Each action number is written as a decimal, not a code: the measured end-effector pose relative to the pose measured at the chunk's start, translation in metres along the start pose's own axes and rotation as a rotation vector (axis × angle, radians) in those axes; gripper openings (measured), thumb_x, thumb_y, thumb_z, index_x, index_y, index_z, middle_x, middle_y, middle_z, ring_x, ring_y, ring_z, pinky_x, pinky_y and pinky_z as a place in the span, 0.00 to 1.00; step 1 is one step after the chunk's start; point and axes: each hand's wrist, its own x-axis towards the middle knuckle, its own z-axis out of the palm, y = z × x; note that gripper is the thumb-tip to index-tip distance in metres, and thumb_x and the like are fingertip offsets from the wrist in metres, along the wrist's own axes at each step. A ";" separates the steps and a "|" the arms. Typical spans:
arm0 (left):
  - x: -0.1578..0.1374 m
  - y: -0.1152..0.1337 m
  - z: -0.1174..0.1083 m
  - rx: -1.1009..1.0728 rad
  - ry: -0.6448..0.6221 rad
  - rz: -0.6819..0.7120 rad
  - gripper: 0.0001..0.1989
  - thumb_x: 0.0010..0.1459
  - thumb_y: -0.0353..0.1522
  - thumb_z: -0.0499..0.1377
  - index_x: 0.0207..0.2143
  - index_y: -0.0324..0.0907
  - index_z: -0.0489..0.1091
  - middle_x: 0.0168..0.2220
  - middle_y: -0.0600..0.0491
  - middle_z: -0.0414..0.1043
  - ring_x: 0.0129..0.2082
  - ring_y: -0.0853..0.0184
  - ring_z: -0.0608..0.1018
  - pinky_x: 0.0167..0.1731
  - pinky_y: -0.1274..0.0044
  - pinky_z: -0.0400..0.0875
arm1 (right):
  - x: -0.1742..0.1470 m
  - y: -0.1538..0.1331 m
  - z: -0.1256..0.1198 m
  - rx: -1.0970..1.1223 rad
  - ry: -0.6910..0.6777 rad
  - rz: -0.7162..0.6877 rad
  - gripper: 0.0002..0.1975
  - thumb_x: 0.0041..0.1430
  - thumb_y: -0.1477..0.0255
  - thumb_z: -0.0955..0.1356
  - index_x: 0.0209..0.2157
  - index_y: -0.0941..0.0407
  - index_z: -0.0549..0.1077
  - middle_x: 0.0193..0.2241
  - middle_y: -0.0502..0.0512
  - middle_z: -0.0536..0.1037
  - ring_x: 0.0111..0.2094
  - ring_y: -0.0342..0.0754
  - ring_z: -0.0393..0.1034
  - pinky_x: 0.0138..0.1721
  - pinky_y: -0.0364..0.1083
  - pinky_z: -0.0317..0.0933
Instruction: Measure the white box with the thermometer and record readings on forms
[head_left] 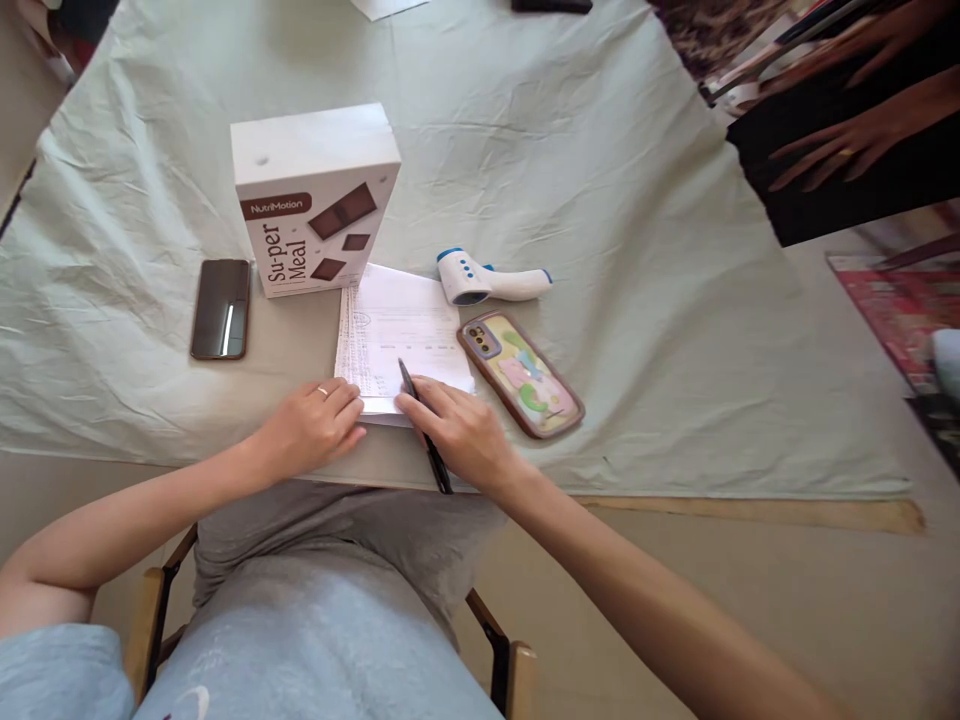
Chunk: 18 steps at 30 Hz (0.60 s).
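A small stack of papers (409, 325) with printed and handwritten marks lies near the table's front edge. My left hand (319, 425), a ring on one finger, rests at its lower left corner with fingers curled together against the edge. My right hand (465, 430) is closed around a black pen (435, 465); the pen's upper part leans over the lower sheets. Behind the papers stands a white box (315, 140) with brown pictures, upright and partly over their far left corner. Right of the papers lies a phone in a colourful case (525, 375), back side up.
A white and blue infrared thermometer (495, 280) lies beyond the cased phone. Left of the box is a dark phone (221, 310), screen up. A pale cloth (637, 250) covers the table. Another person's hands (862, 140) rest on dark fabric at the right.
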 end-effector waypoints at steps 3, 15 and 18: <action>-0.007 -0.002 -0.005 -0.070 0.094 0.047 0.15 0.64 0.35 0.54 0.48 0.34 0.66 0.47 0.42 0.74 0.48 0.58 0.76 0.46 0.68 0.74 | -0.010 -0.001 -0.001 0.059 0.120 0.051 0.11 0.65 0.79 0.61 0.41 0.57 0.74 0.40 0.63 0.78 0.42 0.50 0.74 0.42 0.48 0.69; 0.014 -0.160 -0.008 -0.574 0.612 -0.530 0.46 0.47 0.45 0.69 0.63 0.56 0.47 0.61 0.45 0.59 0.65 0.55 0.62 0.57 0.57 0.66 | -0.039 -0.011 -0.002 0.199 0.132 0.147 0.13 0.65 0.77 0.61 0.39 0.54 0.76 0.40 0.60 0.81 0.45 0.50 0.76 0.43 0.50 0.72; 0.027 -0.202 -0.009 -0.901 0.397 -0.468 0.44 0.37 0.46 0.73 0.56 0.49 0.61 0.52 0.46 0.70 0.56 0.53 0.72 0.54 0.56 0.69 | -0.041 -0.013 -0.002 0.246 0.158 0.148 0.13 0.65 0.78 0.61 0.40 0.54 0.76 0.41 0.60 0.80 0.45 0.51 0.76 0.43 0.50 0.72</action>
